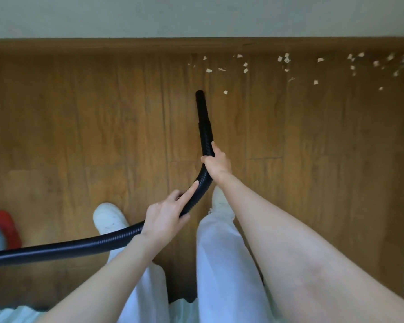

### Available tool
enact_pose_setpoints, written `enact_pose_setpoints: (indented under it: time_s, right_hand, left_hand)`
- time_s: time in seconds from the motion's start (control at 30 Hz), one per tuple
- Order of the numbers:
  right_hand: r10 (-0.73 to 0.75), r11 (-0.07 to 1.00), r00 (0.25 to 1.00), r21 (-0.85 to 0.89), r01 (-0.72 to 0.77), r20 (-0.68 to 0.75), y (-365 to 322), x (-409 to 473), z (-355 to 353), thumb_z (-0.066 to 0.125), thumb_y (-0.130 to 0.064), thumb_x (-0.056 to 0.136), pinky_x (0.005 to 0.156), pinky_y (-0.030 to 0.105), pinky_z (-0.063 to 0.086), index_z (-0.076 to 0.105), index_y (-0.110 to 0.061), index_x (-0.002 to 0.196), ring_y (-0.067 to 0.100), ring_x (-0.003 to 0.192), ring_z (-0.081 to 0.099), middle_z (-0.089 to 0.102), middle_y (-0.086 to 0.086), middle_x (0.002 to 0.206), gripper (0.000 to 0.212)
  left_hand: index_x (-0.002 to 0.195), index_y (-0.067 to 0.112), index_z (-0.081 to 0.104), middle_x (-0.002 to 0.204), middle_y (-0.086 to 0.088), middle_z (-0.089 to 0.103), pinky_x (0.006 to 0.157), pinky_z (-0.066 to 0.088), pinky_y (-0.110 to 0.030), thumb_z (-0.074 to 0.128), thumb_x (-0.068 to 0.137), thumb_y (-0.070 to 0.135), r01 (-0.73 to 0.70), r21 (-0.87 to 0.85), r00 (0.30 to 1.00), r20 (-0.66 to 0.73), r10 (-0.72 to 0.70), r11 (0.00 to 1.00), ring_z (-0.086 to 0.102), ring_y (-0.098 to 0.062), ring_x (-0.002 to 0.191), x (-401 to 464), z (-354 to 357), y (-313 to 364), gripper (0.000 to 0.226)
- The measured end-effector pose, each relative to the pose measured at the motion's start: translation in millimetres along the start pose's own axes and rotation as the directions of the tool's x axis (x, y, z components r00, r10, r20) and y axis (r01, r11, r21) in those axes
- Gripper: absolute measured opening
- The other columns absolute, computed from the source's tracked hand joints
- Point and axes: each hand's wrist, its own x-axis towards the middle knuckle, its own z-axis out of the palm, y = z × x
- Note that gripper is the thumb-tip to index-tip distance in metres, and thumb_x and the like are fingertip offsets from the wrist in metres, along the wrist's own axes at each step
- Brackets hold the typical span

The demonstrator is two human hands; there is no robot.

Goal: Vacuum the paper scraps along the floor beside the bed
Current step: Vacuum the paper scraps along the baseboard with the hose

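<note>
Both hands [216, 163] [166, 214] hold hose [204, 141]; scraps [245, 66] lie ahead.

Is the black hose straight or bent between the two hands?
Bent. The hose curves from the left hand up to the right hand.

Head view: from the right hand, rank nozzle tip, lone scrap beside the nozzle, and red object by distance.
1. Nozzle tip, straight ahead of the right hand up the hose.
2. Lone scrap, just right of the tip.
3. Red object, far left near the frame edge.
</note>
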Motion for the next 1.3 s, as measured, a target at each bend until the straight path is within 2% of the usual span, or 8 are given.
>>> enact_pose_setpoints:
  time_s: [0.13,0.37,0.6,0.8,0.93,1.03,1.17,1.3]
  right_hand:
    - [0.038,0.999,0.994,0.008,-0.038,-0.099,13,14,-61,0.050,-0.017,0.088,0.097,0.038,0.048,0.027,-0.035,0.150,0.025,0.111,0.057,0.054,0.003,0.137,0.069]
    - [0.033,0.997,0.993,-0.065,-0.040,-0.110,8,26,-118,0.052,-0.016,0.089,0.091,0.034,0.051,0.024,-0.032,0.151,0.021,0.106,0.057,0.051,0.003,0.138,0.069]
    - [-0.049,0.985,0.998,-0.170,0.041,-0.043,-33,25,-74,0.050,-0.019,0.090,0.093,0.038,0.051,0.021,-0.034,0.151,0.026,0.111,0.056,0.048,0.005,0.142,0.069]
    - [-0.144,0.915,0.986,-0.369,0.164,0.081,-77,33,-23,0.045,-0.021,0.093,0.069,0.027,0.047,0.016,-0.038,0.152,0.023,0.103,0.059,0.049,0.004,0.142,0.068]
    - [-0.179,0.881,0.979,-0.427,0.203,0.098,-94,37,-9,0.043,-0.021,0.093,0.066,0.027,0.048,0.015,-0.037,0.152,0.022,0.097,0.061,0.052,0.004,0.139,0.067]
    - [-0.173,0.881,0.982,-0.435,0.188,0.074,-93,37,-17,0.042,-0.021,0.094,0.063,0.027,0.048,0.015,-0.037,0.152,0.022,0.094,0.060,0.052,0.005,0.139,0.066]
    - [-0.121,0.919,0.992,-0.383,0.098,-0.038,-77,34,-43,0.041,-0.021,0.094,0.072,0.029,0.047,0.016,-0.035,0.152,0.025,0.107,0.058,0.045,0.006,0.145,0.065]
    - [-0.038,0.956,0.987,-0.292,-0.009,-0.156,-53,29,-69,0.042,-0.020,0.093,0.076,0.030,0.048,0.017,-0.034,0.153,0.026,0.111,0.057,0.045,0.007,0.146,0.066]
  left_hand:
    - [0.147,0.043,-0.001,0.109,0.004,0.048,0.057,0.039,-0.028,0.048,0.092,0.035,-0.039,0.004,0.999,-0.010,0.039,0.999,0.058,-0.018,0.080,32,6,62,0.074]
    - [0.148,0.041,0.005,0.100,0.002,0.046,0.056,0.040,-0.030,0.048,0.093,0.036,-0.040,-0.133,0.999,0.012,0.042,0.990,0.051,-0.017,0.072,59,5,113,0.070]
    - [0.146,0.044,0.011,0.096,0.004,0.048,0.059,0.048,-0.032,0.053,0.090,0.038,0.080,-0.333,0.994,-0.048,-0.102,0.940,0.056,-0.019,0.075,52,-10,81,0.070]
    - [0.147,0.041,0.017,0.095,0.003,0.052,0.067,0.050,-0.034,0.058,0.088,0.037,0.140,-0.488,0.968,-0.116,-0.223,0.861,0.055,-0.015,0.080,49,-25,49,0.072]
    - [0.147,0.040,0.018,0.097,0.002,0.053,0.067,0.050,-0.033,0.059,0.088,0.037,0.149,-0.520,0.960,-0.127,-0.249,0.841,0.054,-0.015,0.081,53,-34,38,0.072]
    - [0.147,0.040,0.019,0.099,0.003,0.053,0.069,0.051,-0.034,0.060,0.088,0.037,0.134,-0.527,0.969,-0.106,-0.222,0.839,0.055,-0.015,0.083,56,-38,41,0.072]
    - [0.146,0.043,0.017,0.097,0.001,0.053,0.067,0.052,-0.040,0.059,0.087,0.035,0.113,-0.503,0.986,-0.050,-0.160,0.857,0.056,-0.020,0.080,61,-37,57,0.073]
    - [0.146,0.045,0.013,0.095,0.005,0.047,0.063,0.049,-0.034,0.053,0.089,0.037,0.072,-0.402,0.997,-0.006,-0.081,0.913,0.056,-0.019,0.077,61,-33,74,0.070]
